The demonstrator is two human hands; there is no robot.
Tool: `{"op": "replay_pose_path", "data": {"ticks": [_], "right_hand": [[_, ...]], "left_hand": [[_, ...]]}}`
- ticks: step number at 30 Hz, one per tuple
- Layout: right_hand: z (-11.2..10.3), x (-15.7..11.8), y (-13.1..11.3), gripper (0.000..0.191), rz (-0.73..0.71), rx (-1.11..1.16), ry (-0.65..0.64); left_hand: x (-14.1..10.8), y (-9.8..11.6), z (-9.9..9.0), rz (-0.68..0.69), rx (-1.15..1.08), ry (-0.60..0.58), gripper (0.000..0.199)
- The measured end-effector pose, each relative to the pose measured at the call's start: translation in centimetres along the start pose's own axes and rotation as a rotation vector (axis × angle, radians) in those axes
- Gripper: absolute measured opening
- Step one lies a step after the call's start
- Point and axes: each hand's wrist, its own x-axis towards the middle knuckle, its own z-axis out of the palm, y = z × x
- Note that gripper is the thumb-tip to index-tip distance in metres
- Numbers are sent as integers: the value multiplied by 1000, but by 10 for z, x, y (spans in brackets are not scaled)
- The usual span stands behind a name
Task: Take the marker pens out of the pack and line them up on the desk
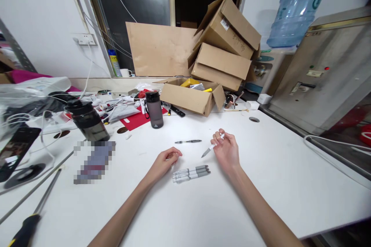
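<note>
White-grey pen (208, 151) gripped in right hand (227, 151), grey tip jutting out; left hand (165, 162) half-open.

Row of pens with white barrels and grey ends (191, 174) showed white and grey | tall lidded plastic bottle (154, 110) was smoky grey, black on top | flat paper sheet (135, 119) glowed plain red | open cardboard box (191, 97) was tan, yellow inside | big round water jug (298, 13) shone translucent blue!
</note>
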Motion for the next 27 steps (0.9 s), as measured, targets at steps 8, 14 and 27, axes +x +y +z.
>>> {"op": "replay_pose_path", "data": {"ticks": [8,14,27], "right_hand": [[0,1,0,10,-14,2,7],[0,1,0,15,-31,24,18],[0,1,0,8,-48,-62,1]], "left_hand": [[0,-3,0,10,-6,-8,21],[1,-5,0,9,-7,7,21],[0,-3,0,11,-10,-1,20]]}}
